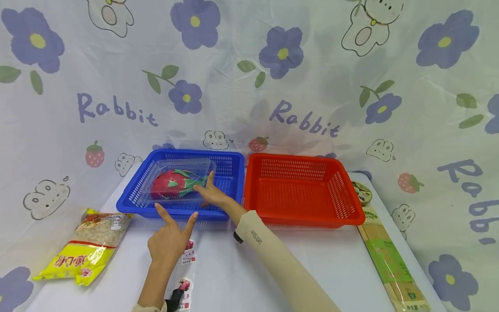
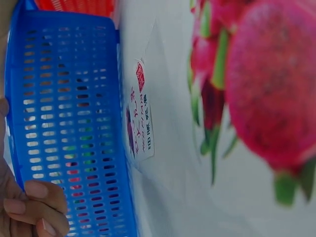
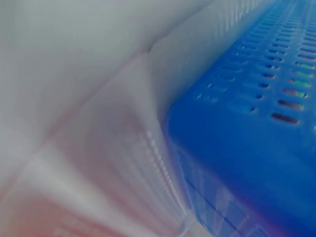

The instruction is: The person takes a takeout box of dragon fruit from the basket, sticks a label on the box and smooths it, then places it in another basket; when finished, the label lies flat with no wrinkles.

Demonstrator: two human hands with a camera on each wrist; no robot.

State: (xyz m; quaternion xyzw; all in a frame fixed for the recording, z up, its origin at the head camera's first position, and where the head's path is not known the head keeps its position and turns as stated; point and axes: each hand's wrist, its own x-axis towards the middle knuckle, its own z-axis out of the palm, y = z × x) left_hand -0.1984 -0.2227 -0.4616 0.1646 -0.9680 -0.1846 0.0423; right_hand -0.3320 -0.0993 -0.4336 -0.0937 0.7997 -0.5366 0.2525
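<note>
A clear plastic box (image 1: 146, 184) with a red-and-green dragon fruit (image 1: 168, 183) inside sits in the blue basket (image 1: 218, 212). My right hand (image 1: 212, 195) is at the box's right end, index finger and thumb spread apart; its other fingers are mostly hidden. My left hand (image 1: 167, 240) is at the basket's front side, index finger and thumb stretched out, the index tip near the front rim. In the left wrist view, the left hand's other fingers (image 2: 42, 202) curl beside the basket wall (image 2: 74, 123) and hold nothing. The right wrist view shows no hand.
Right of the blue basket stands a red basket (image 1: 304, 221). A yellow food bag (image 1: 89, 247) lies at left. A long noodle pack (image 1: 390, 260) and a round tin (image 1: 362, 193) lie at right. A strip printed with dragon fruit (image 1: 187, 260) lies under the left forearm.
</note>
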